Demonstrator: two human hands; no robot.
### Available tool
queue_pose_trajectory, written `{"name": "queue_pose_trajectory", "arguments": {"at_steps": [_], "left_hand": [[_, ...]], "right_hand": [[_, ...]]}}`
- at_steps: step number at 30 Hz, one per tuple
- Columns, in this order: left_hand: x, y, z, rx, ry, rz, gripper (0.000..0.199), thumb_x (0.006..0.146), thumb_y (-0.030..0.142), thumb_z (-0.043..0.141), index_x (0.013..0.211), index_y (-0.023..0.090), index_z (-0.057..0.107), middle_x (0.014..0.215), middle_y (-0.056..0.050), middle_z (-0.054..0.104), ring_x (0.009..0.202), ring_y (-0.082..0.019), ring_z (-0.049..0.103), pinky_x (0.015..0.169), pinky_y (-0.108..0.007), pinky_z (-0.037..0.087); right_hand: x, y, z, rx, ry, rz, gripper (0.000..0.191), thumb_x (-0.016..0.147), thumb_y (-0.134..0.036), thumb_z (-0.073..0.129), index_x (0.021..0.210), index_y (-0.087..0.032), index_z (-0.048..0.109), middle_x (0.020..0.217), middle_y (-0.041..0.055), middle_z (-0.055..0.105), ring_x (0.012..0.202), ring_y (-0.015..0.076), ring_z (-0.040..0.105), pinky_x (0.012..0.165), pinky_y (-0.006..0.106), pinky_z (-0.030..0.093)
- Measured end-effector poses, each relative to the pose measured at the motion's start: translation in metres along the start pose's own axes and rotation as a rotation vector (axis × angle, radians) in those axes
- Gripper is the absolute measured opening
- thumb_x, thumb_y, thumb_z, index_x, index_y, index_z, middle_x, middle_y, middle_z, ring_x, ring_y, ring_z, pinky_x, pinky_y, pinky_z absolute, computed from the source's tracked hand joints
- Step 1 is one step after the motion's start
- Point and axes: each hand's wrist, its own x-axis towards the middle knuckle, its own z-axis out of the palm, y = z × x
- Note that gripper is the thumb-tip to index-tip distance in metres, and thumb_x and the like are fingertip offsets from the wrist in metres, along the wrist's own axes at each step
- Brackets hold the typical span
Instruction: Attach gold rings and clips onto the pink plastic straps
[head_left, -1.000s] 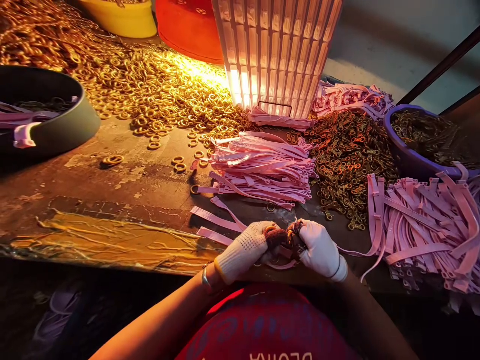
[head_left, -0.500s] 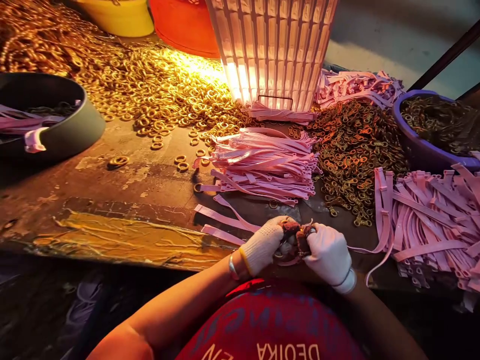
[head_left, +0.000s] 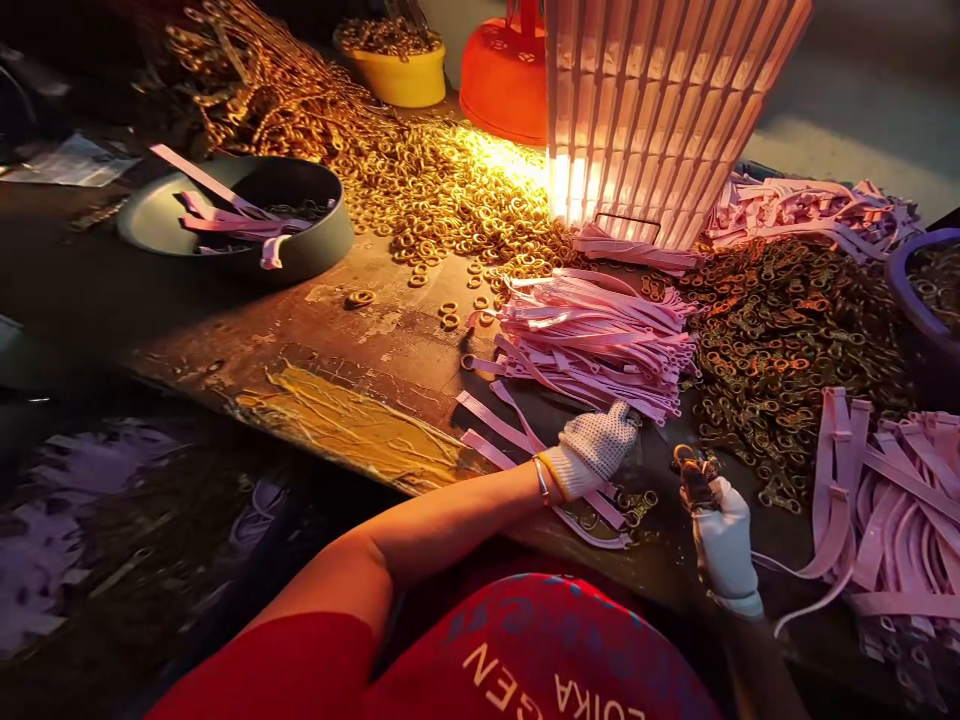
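Metal ring pinched, ribbed pink straps reached for.
A round, gold-coloured ring [head_left: 683, 454] is held at the dark fingertips of the smooth-gloved right hand [head_left: 726, 548], over the scuffed tabletop [head_left: 300, 335]; by the flat, glossy pink straps [head_left: 592, 335], the dotted knit left hand [head_left: 598, 447] is seen with fingers bunched, its grip hidden.

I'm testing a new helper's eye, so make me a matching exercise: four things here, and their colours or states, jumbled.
1. Lamp
2. Tub
3. Basin
4. Bowl

A. Purple, at the right edge
B. Grey, holding pink straps
C. Red, lighting gold rings
D. Yellow

Right pairs: 1-C, 2-D, 3-A, 4-B.
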Motion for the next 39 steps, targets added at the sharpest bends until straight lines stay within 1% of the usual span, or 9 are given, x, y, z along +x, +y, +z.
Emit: {"name": "queue_pose_trajectory", "arguments": {"at_steps": [3, 8, 11, 15, 19, 23, 27, 33, 39], "left_hand": [[0.006, -0.001, 0.007, -0.04, 0.024, -0.03, 0.043, 0.106, 0.038, 0.032, 0.131, 0.017, 0.061, 0.086, -0.014, 0.068, 0.083, -0.03, 0.074, 0.072, -0.042, 0.057], [-0.007, -0.009, -0.006, -0.114, 0.062, 0.063, 0.03, 0.099, 0.025, 0.048, 0.12, 0.019, 0.068, 0.105, -0.013, 0.069, 0.088, -0.023, 0.072, 0.078, -0.035, 0.056], [-0.029, -0.018, -0.021, -0.414, 0.069, 0.167, 0.025, 0.092, 0.017, 0.052, 0.108, 0.019, 0.071, 0.101, -0.008, 0.071, 0.083, -0.017, 0.069, 0.075, -0.027, 0.054], [-0.059, -0.029, -0.035, -1.037, -0.085, 0.041, 0.024, 0.095, 0.032, 0.051, 0.101, 0.016, 0.068, 0.056, 0.003, 0.055, 0.044, -0.01, 0.046, 0.045, -0.02, 0.038], [-0.075, -0.033, -0.036, -1.221, -0.152, -0.054, 0.03, 0.095, 0.045, 0.055, 0.092, 0.016, 0.063, 0.048, 0.007, 0.045, 0.038, -0.007, 0.033, 0.04, -0.018, 0.027], [-0.073, -0.037, -0.028, -1.048, -0.115, 0.031, 0.026, 0.096, 0.04, 0.05, 0.087, 0.018, 0.06, 0.053, 0.005, 0.048, 0.043, -0.009, 0.039, 0.043, -0.02, 0.031], [-0.064, -0.044, -0.013, -0.667, 0.056, 0.313, 0.011, 0.086, 0.021, 0.055, 0.087, 0.017, 0.065, 0.084, -0.005, 0.07, 0.075, -0.017, 0.063, 0.074, -0.028, 0.051], [-0.063, -0.057, -0.005, -0.7, -0.025, 0.274, 0.025, 0.095, 0.034, 0.053, 0.084, 0.017, 0.065, 0.078, -0.002, 0.069, 0.072, -0.016, 0.061, 0.07, -0.026, 0.05], [-0.069, -0.056, -0.006, -0.686, -0.007, 0.252, 0.024, 0.093, 0.03, 0.05, 0.084, 0.016, 0.067, 0.078, -0.002, 0.07, 0.069, -0.014, 0.058, 0.066, -0.023, 0.046]], "right_hand": [[-0.003, -0.003, 0.008, 0.066, -0.061, -0.009, 0.041, 0.091, -0.058, 0.063, 0.088, -0.018, 0.07, 0.079, 0.0064, 0.069, 0.068, 0.0202, 0.06, 0.067, 0.035, 0.053], [-0.003, -0.013, 0.016, -0.022, -0.098, -0.198, 0.029, 0.096, -0.041, 0.056, 0.108, -0.021, 0.072, 0.099, 0.0095, 0.076, 0.093, 0.0272, 0.071, 0.089, 0.043, 0.058], [-0.003, -0.03, 0.017, -0.156, -0.15, -0.396, 0.035, 0.093, -0.022, 0.052, 0.125, -0.023, 0.067, 0.114, 0.0089, 0.074, 0.103, 0.0255, 0.07, 0.094, 0.042, 0.056], [-0.004, -0.057, 0.024, -0.376, -0.176, -0.6, 0.045, 0.085, -0.009, 0.048, 0.128, -0.017, 0.062, 0.112, 0.0122, 0.072, 0.101, 0.0258, 0.068, 0.09, 0.039, 0.056], [-0.01, -0.078, 0.038, -0.789, -0.167, -0.659, 0.03, 0.078, -0.009, 0.055, 0.106, -0.012, 0.066, 0.093, 0.0146, 0.068, 0.08, 0.0271, 0.063, 0.072, 0.038, 0.051], [-0.015, -0.084, 0.047, -1.112, -0.078, -0.715, 0.008, 0.085, -0.01, 0.055, 0.087, -0.013, 0.063, 0.08, 0.0126, 0.061, 0.069, 0.0243, 0.052, 0.06, 0.036, 0.039], [-0.015, -0.078, 0.049, -1.146, -0.02, -0.746, 0.013, 0.095, -0.016, 0.05, 0.085, -0.015, 0.06, 0.078, 0.011, 0.059, 0.067, 0.0239, 0.048, 0.058, 0.036, 0.034], [-0.018, -0.081, 0.044, -1.099, -0.295, -0.6, 0.024, 0.083, -0.006, 0.055, 0.104, -0.012, 0.065, 0.102, 0.0165, 0.068, 0.079, 0.025, 0.059, 0.068, 0.036, 0.043], [-0.011, -0.088, 0.042, -1.121, -0.561, -0.469, 0.025, 0.087, -0.008, 0.052, 0.106, -0.013, 0.067, 0.091, 0.0127, 0.073, 0.077, 0.0251, 0.066, 0.065, 0.034, 0.042]]}}
